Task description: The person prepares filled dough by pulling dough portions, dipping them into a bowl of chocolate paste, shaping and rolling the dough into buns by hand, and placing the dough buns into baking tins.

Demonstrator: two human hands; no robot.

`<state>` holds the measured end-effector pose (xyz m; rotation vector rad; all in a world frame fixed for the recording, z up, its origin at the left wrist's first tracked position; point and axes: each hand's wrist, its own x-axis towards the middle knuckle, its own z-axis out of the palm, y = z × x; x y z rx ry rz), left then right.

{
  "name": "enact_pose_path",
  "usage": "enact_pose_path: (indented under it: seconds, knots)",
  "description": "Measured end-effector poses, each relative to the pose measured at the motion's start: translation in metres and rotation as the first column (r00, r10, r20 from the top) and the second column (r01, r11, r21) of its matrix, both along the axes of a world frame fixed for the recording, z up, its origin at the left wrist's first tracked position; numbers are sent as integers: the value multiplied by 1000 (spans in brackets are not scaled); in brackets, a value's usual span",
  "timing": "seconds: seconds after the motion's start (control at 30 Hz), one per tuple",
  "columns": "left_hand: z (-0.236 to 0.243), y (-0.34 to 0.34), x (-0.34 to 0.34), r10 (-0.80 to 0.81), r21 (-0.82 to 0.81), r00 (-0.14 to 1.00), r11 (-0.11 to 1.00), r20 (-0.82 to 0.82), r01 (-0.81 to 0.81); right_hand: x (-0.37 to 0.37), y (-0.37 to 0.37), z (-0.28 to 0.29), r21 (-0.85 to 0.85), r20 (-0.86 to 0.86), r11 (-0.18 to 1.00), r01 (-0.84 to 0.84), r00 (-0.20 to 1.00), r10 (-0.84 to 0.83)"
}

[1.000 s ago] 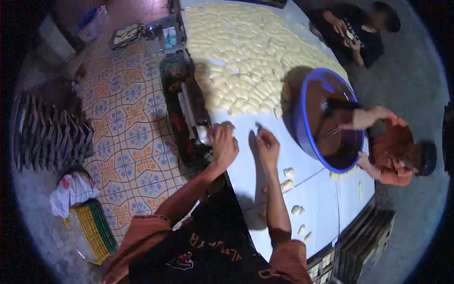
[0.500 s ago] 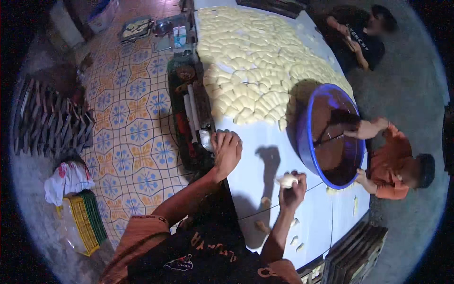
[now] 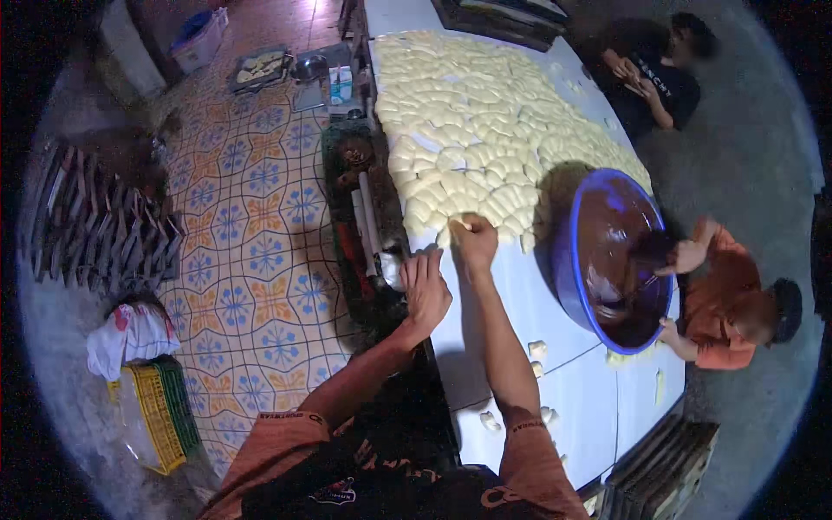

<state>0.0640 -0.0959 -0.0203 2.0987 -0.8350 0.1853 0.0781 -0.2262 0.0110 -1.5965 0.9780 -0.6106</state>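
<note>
At the near edge of a broad layer of pale shaped dough pieces (image 3: 485, 130), my right hand (image 3: 477, 247) is closed, its fingertips pinching a dough piece (image 3: 457, 230) against its neighbours. My left hand (image 3: 426, 293) lies at the table's left edge, fingers stretched out, with no object visible in it. Beside its fingers is a clear, shiny wrapped bundle (image 3: 393, 271). A few loose dough pieces (image 3: 490, 421) lie near my right forearm on the white table (image 3: 572, 399).
A large purple tub (image 3: 563, 260) of brown mixture stands on the right, where a person in orange (image 3: 724, 295) works in it. Another person (image 3: 650, 78) is at the far right. Rolling pins (image 3: 367, 212) lie along the left side. Stacked dark trays (image 3: 659, 468) stand near right.
My right hand has moved forward and left from the open tabletop with a dough piece, reaching the dough layer. My left hand stays by the edge. The other person's hand shifts in the tub.
</note>
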Motion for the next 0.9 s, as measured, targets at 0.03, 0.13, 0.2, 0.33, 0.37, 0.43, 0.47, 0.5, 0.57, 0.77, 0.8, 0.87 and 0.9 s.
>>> enact_pose_path:
  seconds: [0.03,0.13,0.2,0.33,0.37,0.43,0.47,0.5,0.57,0.77,0.8,0.87,0.9]
  knots:
    - [-2,3,1,21,-38,999,999,-44,-23,-8,7,1,33,131,999,33,991,-37]
    - [-8,12,5,47,-73,996,996,-80,-53,-75,25,14,179,282,983,-37,959,-16]
    - [-10,16,5,65,-72,991,995,-118,-73,-130,39,35,176,306,972,-153,947,94]
    - [-2,14,7,7,-56,997,998,-71,-11,-193,34,33,-283,-567,848,-448,791,229]
    - [-4,14,8,35,-30,997,999,-61,-37,-190,36,31,-451,-568,810,-375,820,63]
    - [-10,19,6,50,4,998,999,-41,-50,-154,40,53,-469,-442,813,-344,889,121]
    - [-8,15,5,52,-49,998,997,-19,-53,-140,34,32,-480,-330,838,-261,938,103]
    - [-7,6,3,41,-107,999,993,3,-41,-118,19,16,-529,-317,776,-344,928,196]
    - [-19,-10,-2,-39,-128,999,991,-26,35,-70,8,2,-602,-255,730,-325,944,210]
    - [-152,44,48,141,-14,950,990,278,-143,-37,73,21,-188,100,823,-536,823,559]
    - [-143,3,11,38,-154,998,988,45,-30,-91,46,16,-271,78,817,-509,834,546]
    - [-130,-12,-3,-56,-280,988,960,-146,13,-176,51,20,-404,-113,729,-553,821,560]
    - [-146,-6,16,-14,-107,1000,994,27,17,-200,61,27,-440,-292,667,-602,798,527]
